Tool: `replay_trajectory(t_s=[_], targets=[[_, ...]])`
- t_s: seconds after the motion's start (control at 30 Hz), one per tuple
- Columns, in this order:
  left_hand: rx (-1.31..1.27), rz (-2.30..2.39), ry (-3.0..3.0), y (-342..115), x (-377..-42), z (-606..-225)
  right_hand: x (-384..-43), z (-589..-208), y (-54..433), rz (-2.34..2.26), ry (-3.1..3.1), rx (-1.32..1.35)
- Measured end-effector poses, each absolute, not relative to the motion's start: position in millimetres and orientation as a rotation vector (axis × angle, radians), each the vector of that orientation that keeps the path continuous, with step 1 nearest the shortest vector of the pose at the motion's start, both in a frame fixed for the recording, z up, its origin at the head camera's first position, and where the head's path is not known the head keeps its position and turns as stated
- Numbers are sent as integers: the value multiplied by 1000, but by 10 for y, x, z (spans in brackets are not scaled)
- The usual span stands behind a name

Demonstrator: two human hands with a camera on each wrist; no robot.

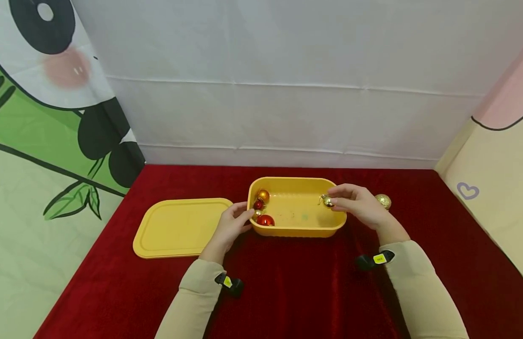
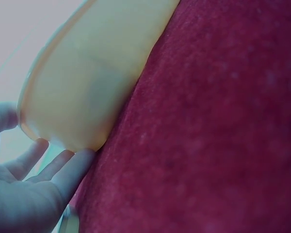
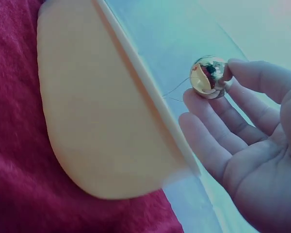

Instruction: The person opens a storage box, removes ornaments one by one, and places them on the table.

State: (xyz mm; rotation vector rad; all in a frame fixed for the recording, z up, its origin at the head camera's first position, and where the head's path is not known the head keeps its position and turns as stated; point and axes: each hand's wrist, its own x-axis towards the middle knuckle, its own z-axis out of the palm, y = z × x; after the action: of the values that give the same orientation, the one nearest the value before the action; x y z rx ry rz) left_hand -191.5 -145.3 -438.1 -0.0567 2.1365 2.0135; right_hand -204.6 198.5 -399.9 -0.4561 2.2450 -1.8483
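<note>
While the oblong yellow plastic box [image 1: 297,232] is gripped by left fingers [image 2: 72,174], a shiny gold ball [image 3: 202,81] is pinched above it by right fingers [image 3: 204,141]; lowering seems needed.

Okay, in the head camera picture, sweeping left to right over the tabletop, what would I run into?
Yellow lid, left grip, large red ball, shiny gold ball, right grip, glittery gold ball. I left out the yellow container and its other balls, which overlap.
</note>
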Motion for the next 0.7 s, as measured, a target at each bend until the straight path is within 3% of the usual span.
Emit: replay_trajectory(t_s=[0.43,0.7], targets=[[-62,2028,2123,-1464,-1937,-4438,-1933,-3994,2241,-2018,2245,-422],[-40,2005,2124,-1456,-1826,-4247,-1876,-4056,2417,-2252,2063,-495]])
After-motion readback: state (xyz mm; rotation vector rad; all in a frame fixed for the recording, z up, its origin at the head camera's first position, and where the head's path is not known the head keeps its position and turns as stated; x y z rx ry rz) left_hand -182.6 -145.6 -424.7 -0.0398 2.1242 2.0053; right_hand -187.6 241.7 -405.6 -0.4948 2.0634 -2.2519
